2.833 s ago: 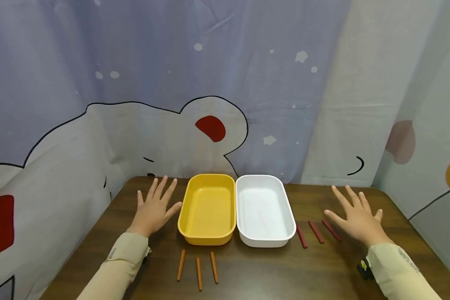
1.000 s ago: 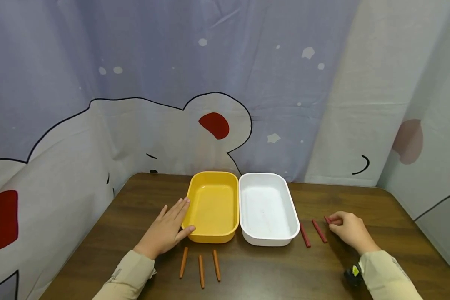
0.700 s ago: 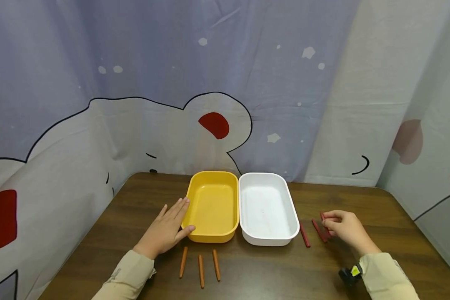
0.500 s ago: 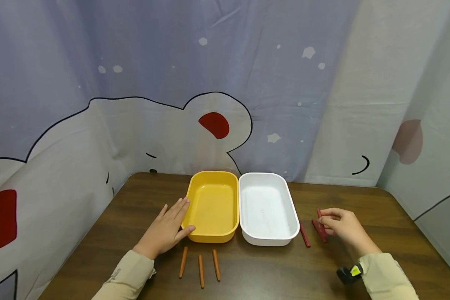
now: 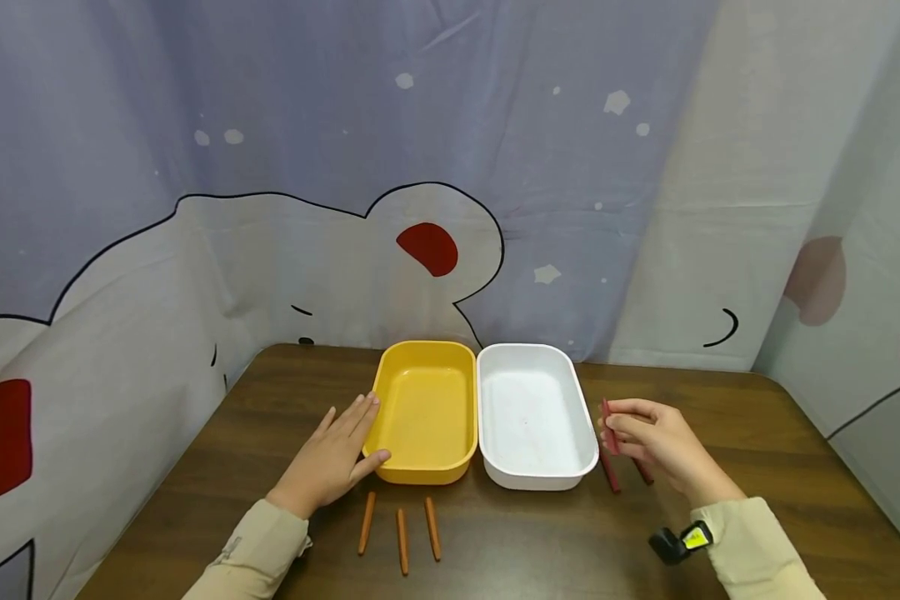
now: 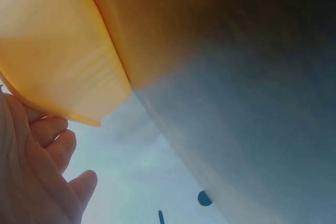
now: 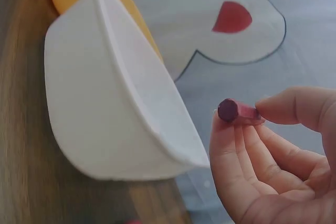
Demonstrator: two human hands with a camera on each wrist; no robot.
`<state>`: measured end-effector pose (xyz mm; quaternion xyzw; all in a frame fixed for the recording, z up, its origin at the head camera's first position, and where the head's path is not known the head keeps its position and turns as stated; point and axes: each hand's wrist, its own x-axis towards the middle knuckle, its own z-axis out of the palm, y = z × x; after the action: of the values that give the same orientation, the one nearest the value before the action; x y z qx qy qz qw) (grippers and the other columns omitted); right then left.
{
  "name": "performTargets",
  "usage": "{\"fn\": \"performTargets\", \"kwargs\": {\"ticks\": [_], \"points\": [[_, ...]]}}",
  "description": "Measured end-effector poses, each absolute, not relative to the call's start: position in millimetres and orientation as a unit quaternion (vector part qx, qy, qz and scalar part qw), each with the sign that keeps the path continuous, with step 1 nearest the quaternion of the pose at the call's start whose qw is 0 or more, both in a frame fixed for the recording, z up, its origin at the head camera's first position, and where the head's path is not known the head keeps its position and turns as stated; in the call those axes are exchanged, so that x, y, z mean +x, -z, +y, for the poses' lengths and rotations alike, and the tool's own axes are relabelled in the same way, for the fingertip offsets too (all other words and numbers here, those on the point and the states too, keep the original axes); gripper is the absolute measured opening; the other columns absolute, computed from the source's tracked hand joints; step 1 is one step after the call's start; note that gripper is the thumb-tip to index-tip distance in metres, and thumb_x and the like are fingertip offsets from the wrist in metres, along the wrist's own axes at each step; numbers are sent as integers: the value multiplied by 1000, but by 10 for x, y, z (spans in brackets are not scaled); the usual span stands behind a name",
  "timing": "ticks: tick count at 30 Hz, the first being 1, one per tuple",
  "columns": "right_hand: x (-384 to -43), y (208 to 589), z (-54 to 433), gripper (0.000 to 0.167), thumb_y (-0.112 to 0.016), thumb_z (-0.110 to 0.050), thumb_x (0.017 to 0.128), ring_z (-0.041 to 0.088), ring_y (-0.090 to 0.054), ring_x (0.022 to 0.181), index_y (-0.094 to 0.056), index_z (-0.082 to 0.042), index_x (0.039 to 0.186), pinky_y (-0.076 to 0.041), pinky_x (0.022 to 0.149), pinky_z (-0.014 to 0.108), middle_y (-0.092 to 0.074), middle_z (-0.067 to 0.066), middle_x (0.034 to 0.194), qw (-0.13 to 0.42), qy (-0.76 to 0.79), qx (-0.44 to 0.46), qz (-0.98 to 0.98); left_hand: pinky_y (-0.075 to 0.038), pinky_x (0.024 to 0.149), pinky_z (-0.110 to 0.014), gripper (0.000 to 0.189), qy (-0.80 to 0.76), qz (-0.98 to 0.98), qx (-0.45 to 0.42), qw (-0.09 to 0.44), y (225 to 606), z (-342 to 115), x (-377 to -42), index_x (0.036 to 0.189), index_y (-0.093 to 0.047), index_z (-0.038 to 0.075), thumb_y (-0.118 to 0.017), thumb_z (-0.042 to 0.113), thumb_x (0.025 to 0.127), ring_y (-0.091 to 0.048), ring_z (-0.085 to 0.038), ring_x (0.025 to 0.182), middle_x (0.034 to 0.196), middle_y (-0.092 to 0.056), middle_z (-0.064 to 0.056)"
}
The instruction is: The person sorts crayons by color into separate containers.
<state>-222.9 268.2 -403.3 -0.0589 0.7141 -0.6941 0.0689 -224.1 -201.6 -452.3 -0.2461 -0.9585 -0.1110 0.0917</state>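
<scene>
My right hand (image 5: 660,437) pinches a red crayon (image 5: 609,425) between thumb and fingers, just right of the white bin (image 5: 536,482). In the right wrist view the crayon (image 7: 239,112) shows its six-sided end, raised beside the bin's rim. Below that hand, two more red crayons lie on the table, one (image 5: 610,473) beside the white bin and another (image 5: 642,472) partly hidden by the fingers. My left hand (image 5: 326,458) rests with extended fingers on the left rim of the yellow bin (image 5: 420,475). Both bins have nothing inside.
Three orange crayons (image 5: 402,542) lie on the brown table (image 5: 532,558) in front of the yellow bin. The two bins stand side by side near the back edge. A patterned curtain (image 5: 307,125) hangs behind and at both sides.
The right hand came down to the rightmost red crayon, picked it up and carried it left toward the white bin. The left hand moved onto the yellow bin's rim and stayed there.
</scene>
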Motion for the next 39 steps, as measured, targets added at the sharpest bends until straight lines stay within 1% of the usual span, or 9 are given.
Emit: {"fn": "performTargets", "kwargs": {"ticks": [5,14,20,25,32,39], "points": [[-2263,3971,2462,39,-60,-2,99,15,-72,86,-51,21,128,-61,78,32,-71,3,99,71,689,-58,719,-21,120,-59,79,101,-958,-248,99,4528,-2017,-2248,158,-29,-1,-48,52,104,-26,-33,151,164,-28,-17],[-2386,4002,2060,38,-61,-3,99,15,-69,85,-52,23,126,-61,80,34,-69,8,97,80,691,-43,717,-23,120,-59,78,102,-958,-248,101,4513,-2005,-2241,157,-30,-2,-49,51,104,-27,-33,151,164,-28,-17],[-2515,4134,1825,38,-62,0,94,15,-70,82,-55,22,124,-62,79,34,-70,9,96,81,685,-35,723,-22,120,-59,78,103,-958,-248,99,4514,-2003,-2238,158,-29,-2,-49,51,104,-26,-33,151,164,-28,-17],[-2613,4250,1654,34,-62,-1,93,16,-70,80,-59,20,119,-62,77,35,-71,11,94,93,672,-30,734,-22,120,-59,78,107,-958,-247,96,4518,-2003,-2235,158,-28,-2,-49,51,104,-26,-33,152,164,-27,-17],[-2697,4361,1457,27,-67,0,89,17,-67,75,-65,15,111,-63,72,38,-70,12,88,109,621,15,776,-21,120,-59,77,113,-958,-246,94,4516,-2004,-2222,158,-29,-2,-49,50,105,-25,-33,152,164,-27,-17],[-2728,4420,1320,15,-70,2,86,16,-65,64,-67,11,98,-62,63,33,-69,12,80,97,540,21,836,-22,120,-60,77,112,-958,-247,97,4521,-2006,-2224,158,-29,-2,-49,50,105,-26,-33,152,164,-28,-18]]}}
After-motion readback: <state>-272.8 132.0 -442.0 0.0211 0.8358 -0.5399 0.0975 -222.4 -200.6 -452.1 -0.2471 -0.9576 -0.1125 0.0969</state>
